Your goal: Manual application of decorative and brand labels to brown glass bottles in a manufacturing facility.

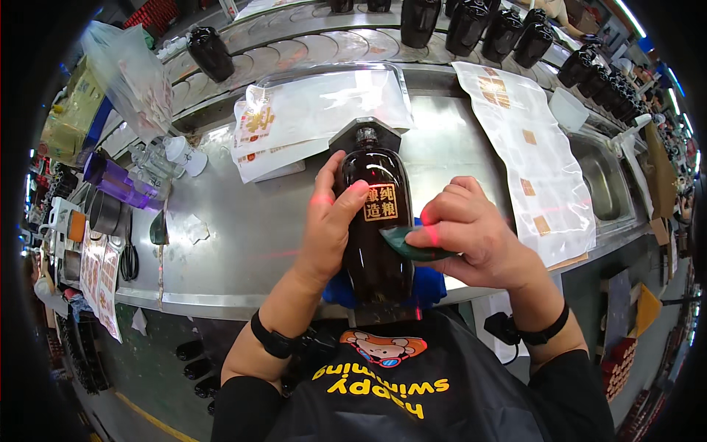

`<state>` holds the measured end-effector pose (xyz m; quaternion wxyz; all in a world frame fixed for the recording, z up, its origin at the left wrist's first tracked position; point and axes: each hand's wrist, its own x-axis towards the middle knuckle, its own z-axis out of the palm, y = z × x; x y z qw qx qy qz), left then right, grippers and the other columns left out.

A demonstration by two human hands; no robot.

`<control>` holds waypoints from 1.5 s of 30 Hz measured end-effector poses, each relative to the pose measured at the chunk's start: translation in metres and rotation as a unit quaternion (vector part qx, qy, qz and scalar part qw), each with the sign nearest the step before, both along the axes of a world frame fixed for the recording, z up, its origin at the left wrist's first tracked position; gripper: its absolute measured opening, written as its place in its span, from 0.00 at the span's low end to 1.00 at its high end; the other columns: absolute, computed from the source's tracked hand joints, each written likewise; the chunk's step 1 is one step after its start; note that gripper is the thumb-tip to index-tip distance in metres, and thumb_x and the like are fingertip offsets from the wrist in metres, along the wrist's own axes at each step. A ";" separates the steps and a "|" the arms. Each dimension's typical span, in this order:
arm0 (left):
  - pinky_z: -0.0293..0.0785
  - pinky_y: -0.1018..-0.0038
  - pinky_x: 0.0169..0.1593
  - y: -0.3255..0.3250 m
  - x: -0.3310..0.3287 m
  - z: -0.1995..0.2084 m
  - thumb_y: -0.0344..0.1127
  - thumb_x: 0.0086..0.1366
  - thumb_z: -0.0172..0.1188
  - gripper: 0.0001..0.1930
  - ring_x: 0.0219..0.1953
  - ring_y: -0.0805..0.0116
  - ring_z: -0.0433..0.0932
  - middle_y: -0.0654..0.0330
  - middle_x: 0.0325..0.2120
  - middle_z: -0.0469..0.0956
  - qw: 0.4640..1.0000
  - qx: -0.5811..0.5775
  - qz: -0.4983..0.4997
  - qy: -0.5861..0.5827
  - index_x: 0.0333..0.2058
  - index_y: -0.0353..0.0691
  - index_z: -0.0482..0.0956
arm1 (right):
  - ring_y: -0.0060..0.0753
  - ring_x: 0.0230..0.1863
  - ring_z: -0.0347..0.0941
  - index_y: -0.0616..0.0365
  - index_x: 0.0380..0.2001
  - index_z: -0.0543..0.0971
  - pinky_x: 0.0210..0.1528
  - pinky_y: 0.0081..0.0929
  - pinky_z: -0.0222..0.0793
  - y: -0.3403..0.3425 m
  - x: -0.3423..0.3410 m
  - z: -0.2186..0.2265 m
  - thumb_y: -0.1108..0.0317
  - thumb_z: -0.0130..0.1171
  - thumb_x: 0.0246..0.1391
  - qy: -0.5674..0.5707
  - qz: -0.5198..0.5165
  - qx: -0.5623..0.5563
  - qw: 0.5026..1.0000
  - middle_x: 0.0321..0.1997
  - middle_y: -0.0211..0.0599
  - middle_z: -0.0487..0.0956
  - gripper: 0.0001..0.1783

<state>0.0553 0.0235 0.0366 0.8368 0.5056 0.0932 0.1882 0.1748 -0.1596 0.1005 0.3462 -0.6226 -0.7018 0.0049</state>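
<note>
Head | bottle (377,258): neck away, axis fore-aft | left grip (329,228) clasping it, right grip (471,237) pinching scraper (402,244)

Between the left hand (329,230) and right hand (471,239), a dark brown bottle (377,269) bears gold square-framed characters; the scraper (414,250) in the right is deep green. Right of both hands, a white sheet (543,158) patterned with gold squares overlies the silver-grey surface (243,239). Well left of them is a purple container (116,183), and below them a black apron (471,361) with yellow lettering.
</note>
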 end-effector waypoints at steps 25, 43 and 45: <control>0.79 0.76 0.41 0.053 0.030 0.048 0.43 0.69 0.55 0.16 0.33 0.70 0.82 0.56 0.34 0.82 0.984 0.037 -0.147 0.097 0.39 0.32 0.79 | 0.25 0.31 0.75 0.65 0.43 0.76 0.34 0.21 0.70 -0.030 -0.011 -0.007 0.72 0.61 0.58 0.313 -0.194 0.014 0.930 0.35 0.41 0.80 0.11; 0.70 0.79 0.48 0.045 -0.009 0.091 0.46 0.67 0.58 0.16 0.40 0.78 0.75 0.65 0.35 0.79 0.942 0.330 -0.010 0.065 0.41 0.38 0.79 | 0.55 0.51 0.74 0.57 0.57 0.71 0.52 0.43 0.72 -0.013 -0.047 -0.027 0.88 0.54 0.42 0.006 -0.126 0.212 0.969 0.53 0.52 0.75 0.35; 0.67 0.79 0.46 0.047 -0.014 0.104 0.47 0.66 0.59 0.16 0.39 0.79 0.72 0.69 0.33 0.76 0.900 0.424 -0.001 0.102 0.41 0.39 0.79 | 0.49 0.47 0.73 0.55 0.52 0.74 0.50 0.41 0.70 0.005 -0.053 -0.003 0.83 0.56 0.44 -0.036 -0.105 0.238 0.965 0.50 0.46 0.75 0.28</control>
